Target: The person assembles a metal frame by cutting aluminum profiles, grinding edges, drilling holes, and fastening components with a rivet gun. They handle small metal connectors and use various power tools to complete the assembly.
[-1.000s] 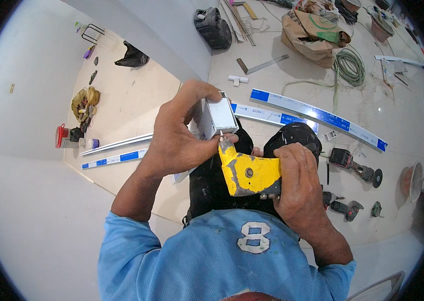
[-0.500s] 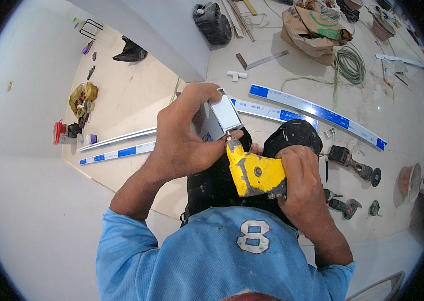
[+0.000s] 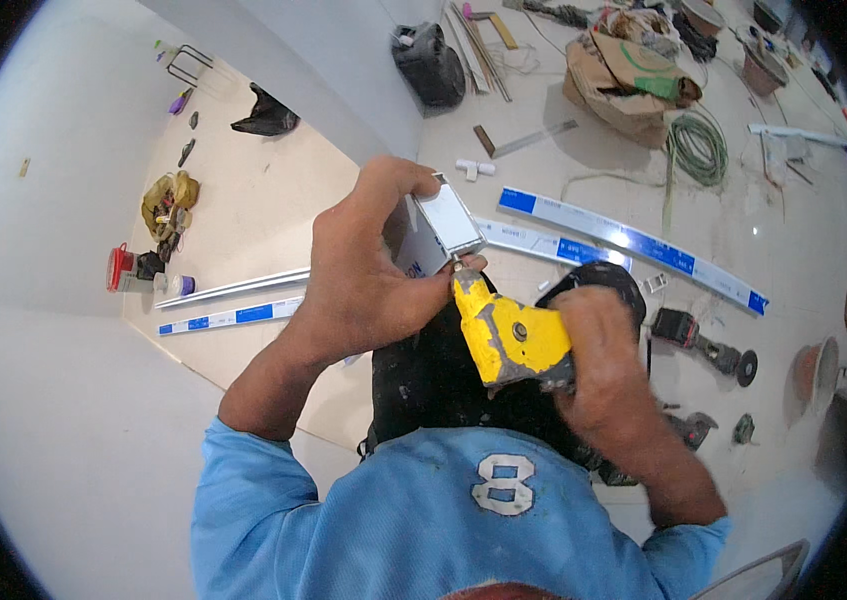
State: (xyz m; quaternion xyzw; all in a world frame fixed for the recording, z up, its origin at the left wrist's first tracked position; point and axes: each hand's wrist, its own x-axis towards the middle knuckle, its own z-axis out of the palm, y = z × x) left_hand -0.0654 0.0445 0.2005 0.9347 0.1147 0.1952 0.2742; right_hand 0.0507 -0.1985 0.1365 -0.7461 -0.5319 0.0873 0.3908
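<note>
My left hand is closed round a white metal profile with a box-shaped end, held above my lap. Thumb and fingers grip it from opposite sides. A worn yellow hand riveter, its paint chipped to grey, has its nose against the profile's lower corner, close to my left fingertips. On its handle end, to the right, my right hand is wrapped and slightly blurred. Most of the handle is hidden by that hand.
Film-covered metal profiles lie ahead on the tiled floor, with another profile at the left. An angle grinder rests to the right. Farther off are a try square, a coiled hose and a paper sack. A wall corner juts in.
My right forearm has swung slightly outward and the riveter's handle end has tilted a little. My left hand keeps its hold on the profile. The whole view has shifted slightly.
</note>
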